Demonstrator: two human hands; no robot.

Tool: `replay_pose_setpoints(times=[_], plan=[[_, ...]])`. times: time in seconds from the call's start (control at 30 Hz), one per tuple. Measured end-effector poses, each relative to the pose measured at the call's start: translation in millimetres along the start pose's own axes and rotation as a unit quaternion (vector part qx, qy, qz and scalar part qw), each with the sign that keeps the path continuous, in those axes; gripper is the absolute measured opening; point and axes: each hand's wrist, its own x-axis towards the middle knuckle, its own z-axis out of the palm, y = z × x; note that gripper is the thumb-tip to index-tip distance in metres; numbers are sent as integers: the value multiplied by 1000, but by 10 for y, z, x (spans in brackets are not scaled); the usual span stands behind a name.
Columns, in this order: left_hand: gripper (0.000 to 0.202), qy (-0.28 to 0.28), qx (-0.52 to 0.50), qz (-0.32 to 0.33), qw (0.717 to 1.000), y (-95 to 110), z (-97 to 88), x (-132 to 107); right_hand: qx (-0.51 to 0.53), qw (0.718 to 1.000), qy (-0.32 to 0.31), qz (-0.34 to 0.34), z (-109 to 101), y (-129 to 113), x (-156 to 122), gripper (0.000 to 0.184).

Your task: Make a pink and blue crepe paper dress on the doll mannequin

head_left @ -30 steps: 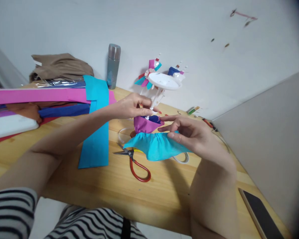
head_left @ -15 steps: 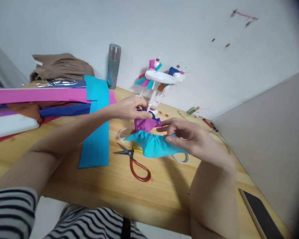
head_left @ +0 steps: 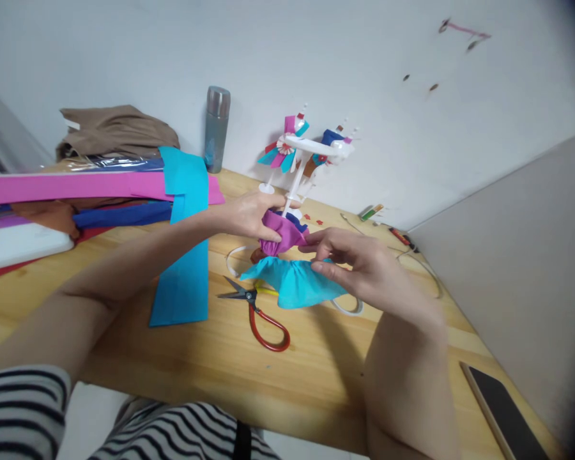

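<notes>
Left hand (head_left: 252, 216) pinches pink cloth (head_left: 288, 234) at a white stand's (head_left: 294, 184) lower end; right hand (head_left: 359, 259) pinches the edge of blue cloth (head_left: 297, 285), near scissors (head_left: 251, 298) lying on the surface (head_left: 239, 377).

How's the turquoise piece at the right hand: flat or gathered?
Gathered. The turquoise piece bunches into folds along its upper edge and flares wider toward its wavy lower edge.

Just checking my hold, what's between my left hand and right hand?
Mainly bunched magenta material, with some blue material behind it, lies between your left hand and right hand in the head view.
</notes>
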Motion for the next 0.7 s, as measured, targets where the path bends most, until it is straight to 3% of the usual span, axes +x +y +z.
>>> replay_pose_setpoints(times=[0.43,0.7], plan=[[43,51,-59,20,997,-148,137,24,-78,996,-37,-34,65,13,55,8],[37,80,19,13,997,-180,177,3,-104,992,-65,-18,83,65,93,8]])
